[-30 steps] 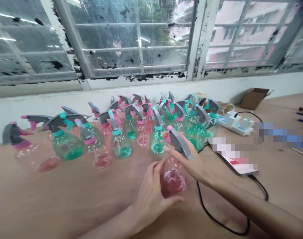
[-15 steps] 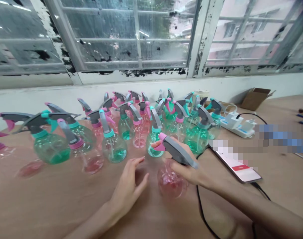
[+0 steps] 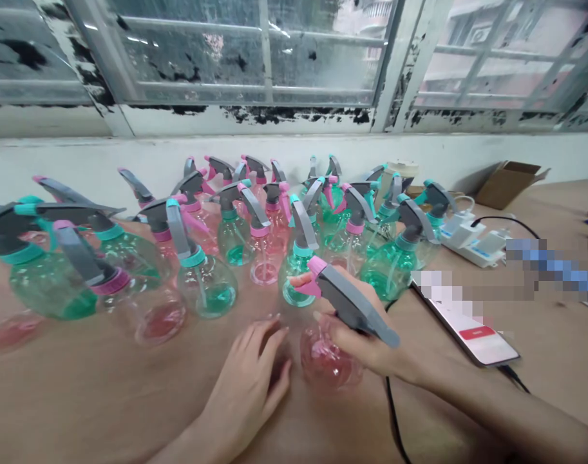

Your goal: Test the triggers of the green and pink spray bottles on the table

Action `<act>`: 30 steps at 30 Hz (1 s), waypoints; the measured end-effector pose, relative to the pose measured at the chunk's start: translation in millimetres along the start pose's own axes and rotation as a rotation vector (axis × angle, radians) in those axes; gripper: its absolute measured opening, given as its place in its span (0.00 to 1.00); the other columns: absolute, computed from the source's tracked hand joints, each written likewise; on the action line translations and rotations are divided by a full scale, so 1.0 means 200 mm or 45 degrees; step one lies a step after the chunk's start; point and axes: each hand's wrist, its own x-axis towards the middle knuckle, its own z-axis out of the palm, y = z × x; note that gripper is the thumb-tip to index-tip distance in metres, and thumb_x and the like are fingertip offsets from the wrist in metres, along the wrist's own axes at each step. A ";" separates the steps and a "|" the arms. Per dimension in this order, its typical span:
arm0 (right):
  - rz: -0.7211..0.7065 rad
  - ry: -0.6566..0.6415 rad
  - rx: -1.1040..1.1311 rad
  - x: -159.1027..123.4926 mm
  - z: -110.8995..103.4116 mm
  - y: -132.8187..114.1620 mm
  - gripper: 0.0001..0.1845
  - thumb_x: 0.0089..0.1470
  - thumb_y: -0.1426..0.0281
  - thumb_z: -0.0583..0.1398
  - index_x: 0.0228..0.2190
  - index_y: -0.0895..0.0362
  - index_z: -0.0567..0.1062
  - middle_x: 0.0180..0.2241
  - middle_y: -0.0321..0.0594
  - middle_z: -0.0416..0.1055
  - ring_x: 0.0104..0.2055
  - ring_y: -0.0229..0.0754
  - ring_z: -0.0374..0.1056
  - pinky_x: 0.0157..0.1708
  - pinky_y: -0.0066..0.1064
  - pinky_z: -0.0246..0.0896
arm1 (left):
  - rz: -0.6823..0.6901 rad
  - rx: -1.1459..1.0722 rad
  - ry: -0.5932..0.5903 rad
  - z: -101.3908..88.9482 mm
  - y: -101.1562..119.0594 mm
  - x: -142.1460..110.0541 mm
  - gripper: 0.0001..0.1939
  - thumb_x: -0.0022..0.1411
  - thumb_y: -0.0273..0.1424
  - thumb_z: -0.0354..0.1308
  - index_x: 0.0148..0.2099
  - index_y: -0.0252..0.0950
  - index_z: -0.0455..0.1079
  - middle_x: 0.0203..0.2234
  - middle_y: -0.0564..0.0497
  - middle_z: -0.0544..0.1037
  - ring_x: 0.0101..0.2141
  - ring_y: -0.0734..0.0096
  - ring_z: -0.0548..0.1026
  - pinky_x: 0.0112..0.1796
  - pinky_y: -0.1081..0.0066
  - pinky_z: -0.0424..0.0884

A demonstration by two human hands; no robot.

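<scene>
Our right hand (image 3: 366, 353) grips one round, translucent pink plastic spray bottle (image 3: 328, 364) by its neck; our left hand (image 3: 245, 377), loosely open, is near its nine o'clock. Over a dozen other bottles (image 3: 209, 293) crowd nine to one; smooth desk (image 3: 95, 406) opens at eight.

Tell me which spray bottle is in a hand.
The pink bottle, gripped near its neck by the right hand; it is the only one held.

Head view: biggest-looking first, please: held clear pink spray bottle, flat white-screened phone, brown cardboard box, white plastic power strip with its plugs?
1. Held pink spray bottle
2. White-screened phone
3. Cardboard box and power strip: too alike to rank
</scene>
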 end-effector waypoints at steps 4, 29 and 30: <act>0.038 -0.008 0.009 0.00 0.00 0.00 0.22 0.46 0.78 0.56 0.46 0.55 0.68 0.36 0.37 0.70 0.29 0.35 0.65 0.32 0.30 0.64 | -0.016 0.031 -0.017 -0.01 0.00 0.00 0.16 0.63 0.26 0.52 0.54 0.35 0.61 0.51 0.38 0.69 0.51 0.50 0.70 0.46 0.49 0.72; 0.178 0.102 -0.152 -0.04 0.01 -0.02 0.06 0.59 0.69 0.58 0.30 0.52 0.66 0.28 0.34 0.67 0.30 0.38 0.67 0.28 0.29 0.64 | -0.125 0.012 -0.132 -0.03 0.04 0.01 0.14 0.61 0.25 0.52 0.50 0.33 0.66 0.51 0.37 0.71 0.50 0.49 0.70 0.47 0.47 0.71; 0.167 0.086 -0.146 -0.04 0.01 -0.02 0.06 0.59 0.68 0.58 0.30 0.51 0.66 0.28 0.34 0.66 0.29 0.38 0.66 0.28 0.29 0.64 | -0.126 0.013 -0.133 -0.03 0.04 0.01 0.14 0.61 0.25 0.52 0.50 0.33 0.66 0.51 0.37 0.71 0.50 0.49 0.70 0.47 0.48 0.71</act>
